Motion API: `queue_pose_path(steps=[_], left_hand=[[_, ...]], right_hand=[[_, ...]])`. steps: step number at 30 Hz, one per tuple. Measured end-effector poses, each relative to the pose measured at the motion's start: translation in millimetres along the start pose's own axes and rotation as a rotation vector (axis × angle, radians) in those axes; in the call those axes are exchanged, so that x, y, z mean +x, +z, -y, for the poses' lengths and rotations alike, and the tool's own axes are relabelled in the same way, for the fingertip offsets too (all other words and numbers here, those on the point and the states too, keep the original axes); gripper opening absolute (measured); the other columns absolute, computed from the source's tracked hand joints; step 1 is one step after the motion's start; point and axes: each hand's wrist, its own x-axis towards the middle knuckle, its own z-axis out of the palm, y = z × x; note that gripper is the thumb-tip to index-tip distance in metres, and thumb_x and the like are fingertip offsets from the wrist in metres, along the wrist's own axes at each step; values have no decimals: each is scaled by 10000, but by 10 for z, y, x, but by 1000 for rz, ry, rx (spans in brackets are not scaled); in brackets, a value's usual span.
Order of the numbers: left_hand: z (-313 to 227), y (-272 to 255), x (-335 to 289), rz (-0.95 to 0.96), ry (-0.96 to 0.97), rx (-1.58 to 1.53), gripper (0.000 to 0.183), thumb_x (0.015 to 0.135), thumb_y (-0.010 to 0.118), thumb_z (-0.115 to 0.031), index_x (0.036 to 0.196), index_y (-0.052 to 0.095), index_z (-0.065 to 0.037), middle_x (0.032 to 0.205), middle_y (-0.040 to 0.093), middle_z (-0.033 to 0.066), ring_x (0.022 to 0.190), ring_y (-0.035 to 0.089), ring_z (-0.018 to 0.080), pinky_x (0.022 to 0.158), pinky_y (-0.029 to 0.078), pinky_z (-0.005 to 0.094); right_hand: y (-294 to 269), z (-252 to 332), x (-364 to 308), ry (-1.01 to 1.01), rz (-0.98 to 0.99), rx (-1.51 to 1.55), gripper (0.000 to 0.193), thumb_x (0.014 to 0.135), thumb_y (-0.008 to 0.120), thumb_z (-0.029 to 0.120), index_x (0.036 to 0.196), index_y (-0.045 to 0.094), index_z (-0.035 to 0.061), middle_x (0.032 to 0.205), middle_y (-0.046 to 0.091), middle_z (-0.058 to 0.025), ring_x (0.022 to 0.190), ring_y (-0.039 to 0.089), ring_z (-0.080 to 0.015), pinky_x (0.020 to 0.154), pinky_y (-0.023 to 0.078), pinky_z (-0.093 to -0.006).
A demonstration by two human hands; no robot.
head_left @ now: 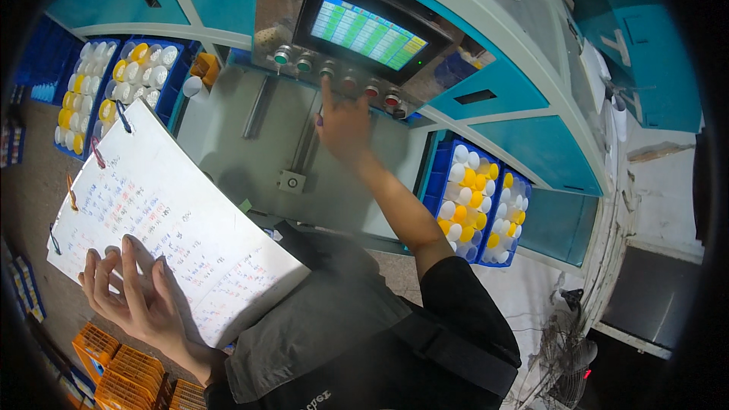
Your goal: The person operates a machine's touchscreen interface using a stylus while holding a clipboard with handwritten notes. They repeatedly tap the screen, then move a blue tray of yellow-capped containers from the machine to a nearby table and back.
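My left hand (133, 296) lies on a ring-bound notebook (175, 220), its fingers apart and slightly bent over the page. Handwriting in blue and red covers the white sheet, and coloured rings run along one edge. My right hand (345, 129) reaches forward to a control panel (349, 80) under a screen. Its index finger is stretched out onto a round push button (327, 70). The other fingers are curled, and the dark end of what looks like a pen (319, 119) sticks out of them. A lit screen (368, 33) shows a green and yellow table.
Blue crates (429, 201) of white and yellow round pieces stand right of the machine; similar blue crates (173, 91) stand left. Orange baskets (129, 380) sit on the floor at the lower left. A fan (562, 364) stands at the lower right. Teal panels (501, 95) surround the screen.
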Motion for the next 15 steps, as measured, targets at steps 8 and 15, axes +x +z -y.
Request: queue_pose_path(steps=[8,15], left_hand=[[-28,-16,-7,15,-19,-34,484,839,834,-170,1306,713,-214,1323,557,23,1402,459,240,1179,451,489],[-57,10,43,24,7,-19,485,841,834,-163,1308,713,-214,1329,557,36,1405,458,242,1177,451,485]], right_hand=[[26,-65,-138,70,-41,87,876,878,729,329,1559,323,-45,757,680,-96,735,652,-254,943,402,-458],[-226,-331,-477,212,116,-26,796,904,694,336,1509,387,-81,697,658,-91,661,630,-244,885,386,-400]])
